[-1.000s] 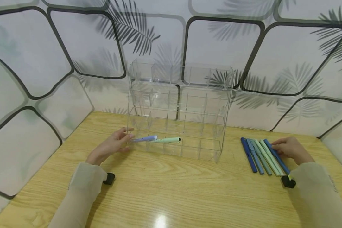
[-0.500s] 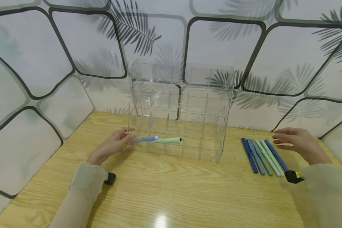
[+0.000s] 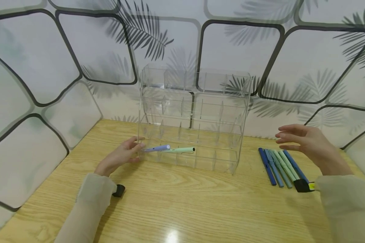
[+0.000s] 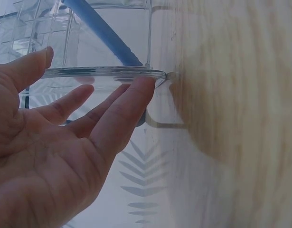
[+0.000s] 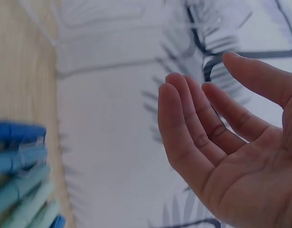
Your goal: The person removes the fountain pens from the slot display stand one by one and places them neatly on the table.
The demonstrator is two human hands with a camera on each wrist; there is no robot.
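Note:
At the left side of a clear acrylic pen rack (image 3: 194, 130), my left hand (image 3: 121, 153) holds the side panel's edge, thumb on the inner side and fingers outside. A lilac-blue pen (image 3: 158, 148) and a light green pen (image 3: 182, 150) lean in the bottom tier. The left wrist view shows one blue pen (image 4: 103, 35) behind the panel. My right hand (image 3: 310, 145) is raised above the table, fingers loosely bent, nothing in it. Below and left of it lie several pens (image 3: 267, 167) side by side, in blues and greens; the wrist camera hides some of their lower ends.
A light wood table (image 3: 182, 202) bears the rack and pens. Behind and at the left stands a patterned wall covering (image 3: 170, 33) with dark lines and leaf prints. The rack's upper tiers are split by clear dividers (image 3: 182, 104).
My right hand has let go of the rightmost blue pen, risen, and moved up and left over the row. The left hand stays at the rack.

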